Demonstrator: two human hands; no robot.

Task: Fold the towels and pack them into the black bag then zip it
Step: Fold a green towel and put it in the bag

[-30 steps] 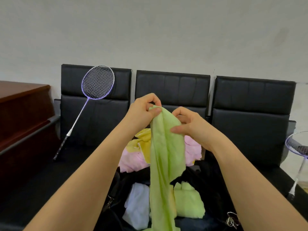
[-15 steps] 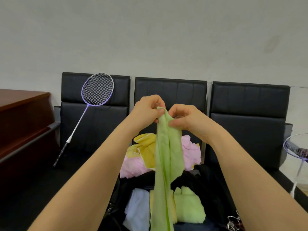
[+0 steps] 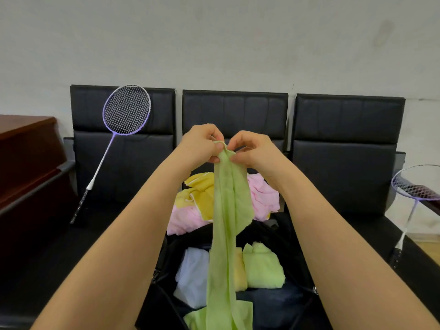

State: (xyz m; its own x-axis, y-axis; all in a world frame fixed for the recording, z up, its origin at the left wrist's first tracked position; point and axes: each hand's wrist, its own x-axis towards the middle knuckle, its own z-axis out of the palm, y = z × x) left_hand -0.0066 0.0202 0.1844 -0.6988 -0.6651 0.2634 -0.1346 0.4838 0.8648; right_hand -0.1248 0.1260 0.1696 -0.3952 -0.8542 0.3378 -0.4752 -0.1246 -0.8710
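Left hand [image 3: 199, 144]: we pinch the green towel's [image 3: 229, 210] top edge.
Right hand [image 3: 252, 148]: we pinch the same edge, just beside the left.
Green towel: hangs bunched over the open bag [image 3: 295, 248].
Bag: holds folded white, yellow, green towels.
Behind: pink and yellow towels [image 3: 263, 196] piled on the chairs [image 3: 342, 148].

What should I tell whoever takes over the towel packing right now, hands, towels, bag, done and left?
Left hand and right hand both pinch the top edge of the long green towel, which hangs unfolded over the open black bag.
Done: white towel and folded green towel lie in the bag; a yellow one sits between them, mostly hidden.
Left: fold the hanging towel, fold the yellow towel and pink towels heaped behind the bag, pack all, zip.
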